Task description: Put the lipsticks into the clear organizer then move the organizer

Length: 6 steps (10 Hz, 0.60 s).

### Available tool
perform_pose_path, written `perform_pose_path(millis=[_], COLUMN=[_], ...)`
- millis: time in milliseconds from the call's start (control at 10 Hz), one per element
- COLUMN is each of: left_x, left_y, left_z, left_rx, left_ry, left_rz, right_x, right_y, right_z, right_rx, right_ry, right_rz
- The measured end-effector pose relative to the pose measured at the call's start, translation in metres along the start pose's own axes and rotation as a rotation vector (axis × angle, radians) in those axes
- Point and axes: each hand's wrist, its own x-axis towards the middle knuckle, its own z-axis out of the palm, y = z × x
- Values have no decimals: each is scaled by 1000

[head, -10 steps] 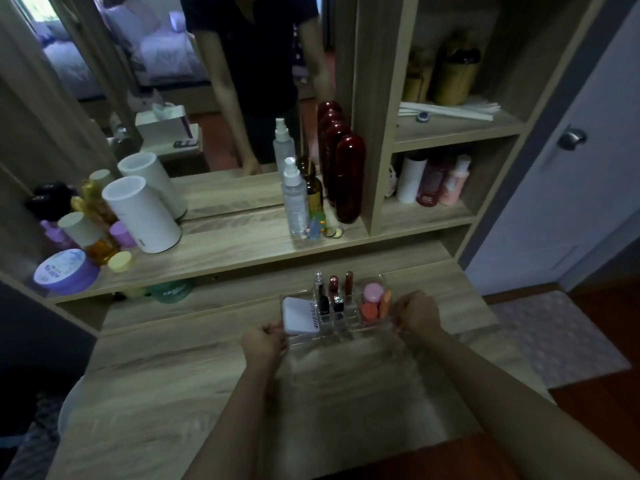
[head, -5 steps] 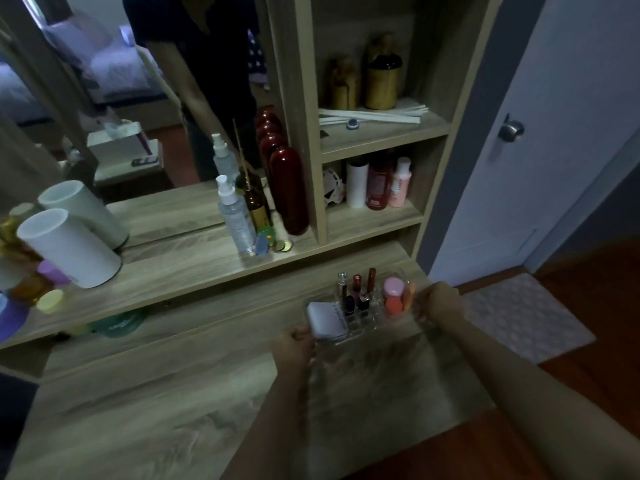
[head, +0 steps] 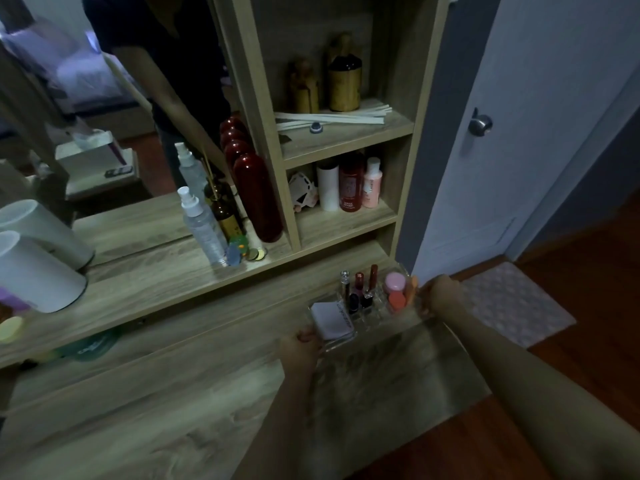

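Observation:
The clear organizer sits near the right end of the wooden dressing table, close to the back. Several lipsticks stand upright in its middle slots. A white compact fills its left part, and pink and orange round pots fill its right part. My left hand grips the organizer's left end. My right hand grips its right end. Whether the organizer rests on the table or is held just above it cannot be told.
A raised shelf behind carries a spray bottle, a brown bottle, a dark red bottle and white cylinders. Open cubbies hold more bottles. A mirror stands at the back left. The table's right edge drops to a floor mat by a white door.
Both hands have carried the organizer to the right along the table toward its right end. My view has swung right, bringing the door and cubbies closer to centre.

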Motion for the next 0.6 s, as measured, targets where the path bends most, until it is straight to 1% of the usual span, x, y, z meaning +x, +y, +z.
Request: perform_pose_path(millis=[100, 300, 400, 500, 600], left_x=[-1, -8, -8, -9, -16], left_y=[1, 4, 3, 17, 45], left_z=[0, -4, -10, -22, -29], left_rx=[7, 55, 81, 61, 45], left_ry=[-8, -49, -53, 70, 183], left_rz=[-6, 58, 86, 116, 265], right_x=[1, -3, -11, -18, -26], right_y=[0, 4, 9, 15, 14], right_z=[0, 2, -1, -17, -40], right_rx=[22, 51, 13, -11, 1], right_ry=[-4, -16, -71, -111, -21], right_rz=[33, 15, -36, -28, -64])
